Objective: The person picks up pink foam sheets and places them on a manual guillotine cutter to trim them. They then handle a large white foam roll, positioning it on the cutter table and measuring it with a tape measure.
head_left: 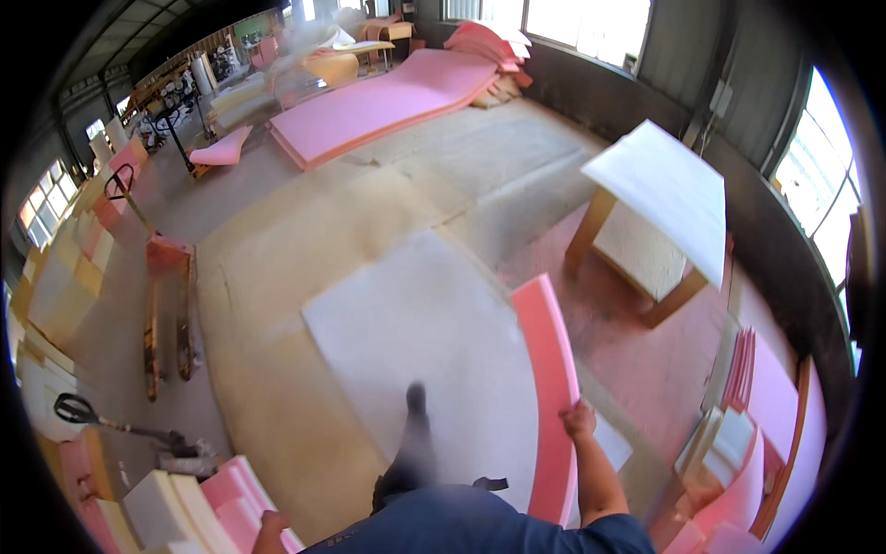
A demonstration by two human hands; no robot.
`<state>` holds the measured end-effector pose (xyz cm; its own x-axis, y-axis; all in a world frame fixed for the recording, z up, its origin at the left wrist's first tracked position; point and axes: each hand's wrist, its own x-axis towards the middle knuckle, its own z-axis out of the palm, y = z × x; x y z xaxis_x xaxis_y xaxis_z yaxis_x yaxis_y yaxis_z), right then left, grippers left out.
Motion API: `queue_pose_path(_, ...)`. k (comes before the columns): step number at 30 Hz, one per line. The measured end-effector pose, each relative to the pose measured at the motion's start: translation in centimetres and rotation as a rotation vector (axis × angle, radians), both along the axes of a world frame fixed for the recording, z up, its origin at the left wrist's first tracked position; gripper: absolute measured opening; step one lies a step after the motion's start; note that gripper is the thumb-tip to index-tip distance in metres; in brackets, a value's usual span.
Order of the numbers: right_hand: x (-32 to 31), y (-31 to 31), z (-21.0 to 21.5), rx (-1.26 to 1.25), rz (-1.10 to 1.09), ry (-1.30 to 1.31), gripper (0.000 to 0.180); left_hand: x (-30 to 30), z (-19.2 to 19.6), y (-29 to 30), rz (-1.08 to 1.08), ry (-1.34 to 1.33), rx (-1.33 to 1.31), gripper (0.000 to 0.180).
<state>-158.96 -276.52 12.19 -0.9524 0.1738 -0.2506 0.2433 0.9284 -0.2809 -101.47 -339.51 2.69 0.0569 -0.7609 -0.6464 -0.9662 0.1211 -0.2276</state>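
Note:
A long pink foam sheet [546, 369] stands on edge at my right side, its lower end running in beside my body. My right hand [579, 420] is closed around its outer edge. At the lower left, my left hand [273, 523] is closed at the edge of a pink foam piece [242, 494], its fingers partly hidden. My dark-clad leg and shoe [416, 406] are over a pale sheet [420, 332] lying on the floor.
A white-topped table [660, 185] stands to the right. Large pink foam sheets [388, 102] lie at the back. A red pallet jack [171, 254] is on the left. Stacked foam blocks [166, 508] stand at lower left, and pink foam sheets [771, 392] lean at lower right.

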Motion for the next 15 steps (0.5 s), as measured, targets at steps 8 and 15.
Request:
queue_pose_path(8,-15.8,-10.3,0.9,0.131,-0.082,-0.129,0.043,-48.1,-2.1,-15.8,0.179,0.779,-0.091,0.014)
queue_pose_path(15,-35.1,-19.1,-0.5,0.103,-0.088,-0.199,0.047,-93.6,13.2,-7.2,-0.883,1.221,0.200,0.035)
